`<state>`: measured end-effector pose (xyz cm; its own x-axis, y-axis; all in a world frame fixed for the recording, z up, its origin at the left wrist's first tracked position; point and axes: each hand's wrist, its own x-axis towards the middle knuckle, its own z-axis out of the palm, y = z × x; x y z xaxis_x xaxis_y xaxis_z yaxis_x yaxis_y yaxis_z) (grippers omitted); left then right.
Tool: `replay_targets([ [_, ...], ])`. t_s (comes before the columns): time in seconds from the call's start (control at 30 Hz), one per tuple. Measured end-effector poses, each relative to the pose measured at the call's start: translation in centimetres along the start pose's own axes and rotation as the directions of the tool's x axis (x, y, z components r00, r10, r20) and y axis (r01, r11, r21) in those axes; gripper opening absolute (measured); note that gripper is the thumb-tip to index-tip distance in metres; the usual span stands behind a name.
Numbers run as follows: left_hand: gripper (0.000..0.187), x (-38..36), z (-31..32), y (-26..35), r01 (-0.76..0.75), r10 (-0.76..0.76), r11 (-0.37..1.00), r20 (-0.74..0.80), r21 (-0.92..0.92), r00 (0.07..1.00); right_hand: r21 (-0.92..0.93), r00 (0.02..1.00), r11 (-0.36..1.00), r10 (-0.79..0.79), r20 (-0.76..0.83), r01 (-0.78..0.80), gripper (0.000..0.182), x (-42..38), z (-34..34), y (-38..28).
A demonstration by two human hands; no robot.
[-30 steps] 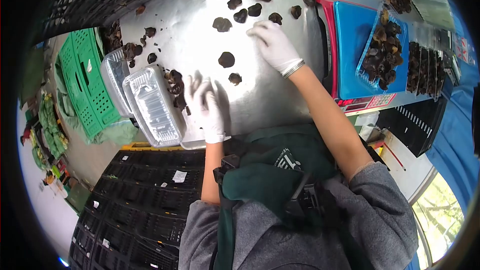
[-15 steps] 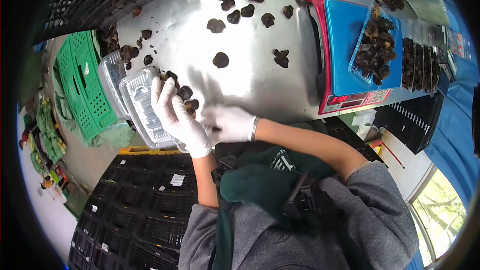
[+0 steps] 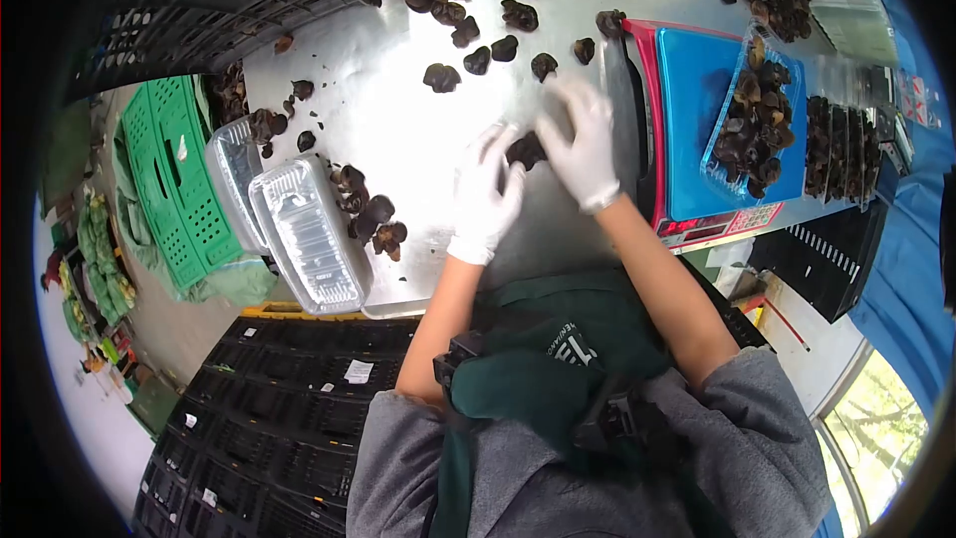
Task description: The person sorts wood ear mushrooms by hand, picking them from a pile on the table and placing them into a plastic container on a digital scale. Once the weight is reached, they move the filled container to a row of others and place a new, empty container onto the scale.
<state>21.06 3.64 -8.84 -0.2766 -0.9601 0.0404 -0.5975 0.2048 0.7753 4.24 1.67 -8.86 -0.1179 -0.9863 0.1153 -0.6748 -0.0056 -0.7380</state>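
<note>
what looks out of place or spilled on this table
Nothing looks damaged. Loose wood ear mushroom pieces lie scattered across the metal table, untidy, though possibly just laid out for handling. The filled clear tray sits askew on the scale, slanted against its platform edges.

On the table (image 3: 383,55), a fungus piece (image 3: 527,150) lies between the left hand (image 3: 484,201) and the right hand (image 3: 586,147), with overlapping trays (image 3: 307,239) off to the left and a scale (image 3: 685,115) to the right. A loaded tray (image 3: 726,95) sits on the scale, more loaded trays (image 3: 841,151) stand right of it, and loose pieces (image 3: 519,15) lie beyond the hands.
</note>
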Motion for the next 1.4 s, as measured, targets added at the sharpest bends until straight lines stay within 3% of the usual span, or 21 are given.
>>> replay_targets([
  [0.1, 0.053, 3.1, 0.1, -3.3, 0.096, -0.137, 0.980, -0.247, -0.172, 0.959, -0.223, 0.952, 0.971, 0.015, -0.304, -0.087, 0.051, 5.8, 1.4, 1.0],
  [0.13, 0.052, 4.9, -0.8, -3.0, 0.076, -0.093, 0.995, -0.279, -0.069, 0.956, -0.244, 0.921, 0.965, -0.010, -0.389, -0.092, 0.054, 7.4, 1.7, 1.1],
  [0.23, 0.050, 9.6, -1.6, -3.8, -0.025, 0.076, 0.988, -0.333, 0.155, 0.940, -0.470, 0.971, 0.863, 0.085, -0.223, -0.184, 0.054, 9.9, 4.1, 2.2],
  [0.27, 0.048, 10.5, -0.9, -4.9, -0.094, 0.148, 0.981, -0.338, 0.173, 0.929, -0.458, 0.994, 0.886, 0.026, -0.107, -0.072, 0.048, 9.6, 4.3, 2.0],
  [0.3, 0.047, 10.9, -1.0, -4.3, -0.108, 0.118, 0.992, -0.201, 0.058, 0.972, -0.354, 1.000, 0.935, 0.004, -0.012, -0.008, 0.045, 8.9, 4.3, 1.6],
  [0.33, 0.045, 10.3, -0.9, -3.7, -0.129, 0.153, 0.977, -0.140, 0.168, 0.978, -0.241, 0.996, 0.969, -0.026, 0.082, 0.045, 0.043, 7.6, 4.1, 1.3],
  [0.4, 0.043, 7.4, -0.4, -3.1, -0.033, 0.021, 0.988, -0.085, -0.150, 0.996, -0.032, 0.981, 0.994, -0.095, 0.170, 0.102, 0.033, 3.9, 2.7, 0.0],
  [0.47, 0.043, 3.2, -0.1, -1.4, 0.038, -0.047, 0.978, -0.039, -0.203, 0.998, -0.023, 0.964, 0.992, -0.113, 0.241, 0.122, 0.025, -0.1, 0.5, -1.3],
  [0.53, 0.045, -0.9, 0.1, -0.8, 0.010, -0.025, 0.968, -0.058, -0.250, 0.998, -0.037, 0.963, 0.992, -0.105, 0.249, 0.118, 0.018, -2.0, -1.7, -2.1],
  [0.63, 0.045, -2.4, -0.4, -1.8, 0.048, -0.121, 0.917, -0.162, -0.395, 0.979, 0.019, 0.999, 0.999, -0.038, 0.026, 0.038, 0.019, 1.1, -2.1, -2.2],
  [0.8, 0.033, 3.4, -3.0, -4.3, 0.013, -0.049, 0.994, -0.342, -0.108, 0.939, 0.074, 0.964, 0.992, -0.084, -0.253, 0.105, 0.033, 15.0, 3.9, -1.8],
  [0.87, 0.034, 6.6, -3.4, -3.8, 0.035, -0.070, 0.994, -0.340, -0.107, 0.938, 0.021, 0.953, 0.988, -0.139, -0.268, 0.150, 0.039, 19.2, 6.4, -2.7],
  [0.97, 0.034, 10.6, -3.5, -3.8, 0.058, -0.106, 0.987, -0.336, -0.151, 0.936, -0.065, 0.959, 0.969, -0.224, 0.170, 0.238, 0.033, 21.7, 8.0, -1.0],
  [1.0, 0.034, 11.7, -3.6, -4.5, 0.040, -0.092, 0.988, -0.353, -0.151, 0.931, 0.091, 0.946, 0.980, -0.196, 0.259, 0.178, 0.029, 22.0, 6.7, -0.8],
  [1.07, 0.037, 13.9, -3.3, -5.2, 0.017, -0.141, 0.957, -0.412, -0.290, 0.900, 0.238, 0.984, 0.968, -0.116, 0.139, 0.081, 0.029, 20.1, 4.0, -1.1],
  [1.1, 0.040, 14.7, -3.4, -5.6, -0.017, -0.097, 0.967, -0.428, -0.256, 0.898, 0.409, 0.970, 0.898, 0.067, 0.232, -0.160, 0.027, 19.0, 1.2, -2.9],
  [1.2, 0.048, 16.7, -3.2, -6.4, 0.009, 0.024, 0.997, -0.399, 0.080, 0.917, 0.272, 0.949, 0.926, 0.194, 0.247, -0.260, 0.028, 16.8, 0.2, -0.7],
  [1.23, 0.055, 17.2, -2.7, -6.4, 0.005, 0.041, 0.992, -0.371, 0.123, 0.928, 0.301, 0.955, 0.910, 0.242, 0.171, -0.284, 0.027, 16.1, 0.4, -0.4],
  [1.3, 0.040, 17.6, -2.3, -6.4, 0.000, 0.096, 0.957, -0.315, 0.290, 0.944, 0.362, 0.948, 0.881, 0.319, 0.018, -0.304, 0.025, 14.8, 0.7, -0.1],
  [1.33, 0.034, 17.4, -2.3, -6.7, -0.014, 0.120, 0.931, -0.267, 0.365, 0.956, 0.285, 0.970, 0.934, 0.238, -0.054, -0.214, 0.025, 14.0, 0.8, 0.4],
  [1.4, 0.028, 16.1, -2.1, -6.7, 0.000, 0.058, 0.980, -0.282, 0.200, 0.958, 0.109, 0.981, 0.993, 0.055, -0.184, -0.036, 0.025, 12.1, 1.2, 1.9],
])
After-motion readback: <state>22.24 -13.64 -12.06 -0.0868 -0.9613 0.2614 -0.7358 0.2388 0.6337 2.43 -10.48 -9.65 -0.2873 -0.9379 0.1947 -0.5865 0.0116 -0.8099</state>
